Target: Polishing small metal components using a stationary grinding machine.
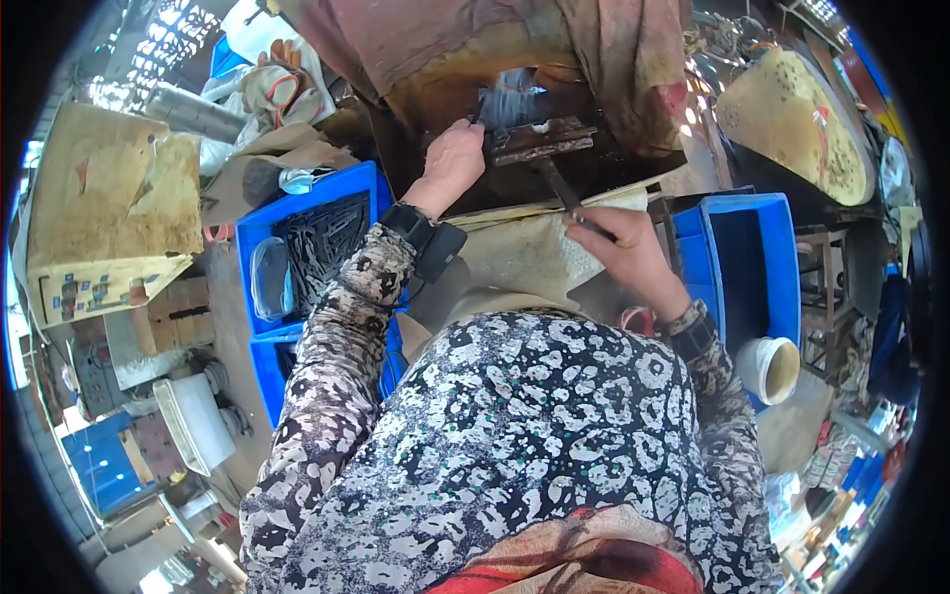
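My left hand point(455, 158) reaches to the far middle with its fingers closed on a thin dark metal piece point(481, 107), whose far end is hard to make out. My right hand point(625, 249) is wrapped round the dark handle of a T-shaped tool point(564, 186). The crosswise head of this tool, a worn dark metal block point(542, 144), lies just right of my left fingers. Beyond the block is a pale, streaked grey surface point(513, 99) in a dark recess, framed by stained hanging cloth point(426, 40).
A blue bin point(374, 188) to my left holds many dark metal strips point(332, 233); another blue bin point(265, 371) stands nearer. On the right are a deep blue bin point(782, 247) and a white bucket point(770, 370). A pale sheet point(524, 252) drapes before me.
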A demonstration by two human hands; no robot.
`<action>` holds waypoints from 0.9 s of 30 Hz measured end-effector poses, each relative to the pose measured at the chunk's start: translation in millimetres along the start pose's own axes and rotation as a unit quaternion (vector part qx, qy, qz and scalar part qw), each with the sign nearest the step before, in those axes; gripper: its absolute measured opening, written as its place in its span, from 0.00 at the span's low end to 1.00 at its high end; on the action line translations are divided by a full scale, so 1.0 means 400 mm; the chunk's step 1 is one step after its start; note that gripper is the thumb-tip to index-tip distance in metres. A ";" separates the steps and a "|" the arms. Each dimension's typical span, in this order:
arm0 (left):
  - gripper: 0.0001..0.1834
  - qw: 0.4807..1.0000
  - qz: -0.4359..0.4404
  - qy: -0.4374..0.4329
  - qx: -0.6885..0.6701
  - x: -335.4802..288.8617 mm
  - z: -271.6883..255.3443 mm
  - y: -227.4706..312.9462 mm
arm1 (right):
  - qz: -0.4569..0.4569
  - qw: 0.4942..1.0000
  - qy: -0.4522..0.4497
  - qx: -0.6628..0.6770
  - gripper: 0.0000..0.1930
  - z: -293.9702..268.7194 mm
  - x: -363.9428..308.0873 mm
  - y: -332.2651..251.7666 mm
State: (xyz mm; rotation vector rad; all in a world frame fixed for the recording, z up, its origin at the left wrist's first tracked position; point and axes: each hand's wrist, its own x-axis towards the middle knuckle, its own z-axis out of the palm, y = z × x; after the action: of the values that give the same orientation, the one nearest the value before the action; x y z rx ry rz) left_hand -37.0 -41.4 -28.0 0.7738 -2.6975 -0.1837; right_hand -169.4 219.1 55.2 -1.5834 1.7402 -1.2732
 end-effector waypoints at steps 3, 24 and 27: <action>0.06 0.997 0.050 -0.044 0.028 0.005 -0.006 -0.002 | 0.028 0.999 -0.046 0.002 0.11 -0.001 -0.057 0.032; 0.10 0.997 -0.009 -0.079 0.013 -0.084 -0.030 -0.064 | 0.270 0.917 0.006 0.294 0.12 -0.001 0.010 0.076; 0.09 0.998 0.025 0.058 -0.027 -0.067 -0.093 0.033 | 0.299 0.828 0.101 0.464 0.14 0.020 0.105 0.130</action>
State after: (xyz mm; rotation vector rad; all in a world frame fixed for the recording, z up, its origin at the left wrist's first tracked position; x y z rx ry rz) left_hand -9.2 -17.2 2.3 0.6797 -2.5886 -0.1932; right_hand -199.3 172.2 17.3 -0.3195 1.2029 -1.5878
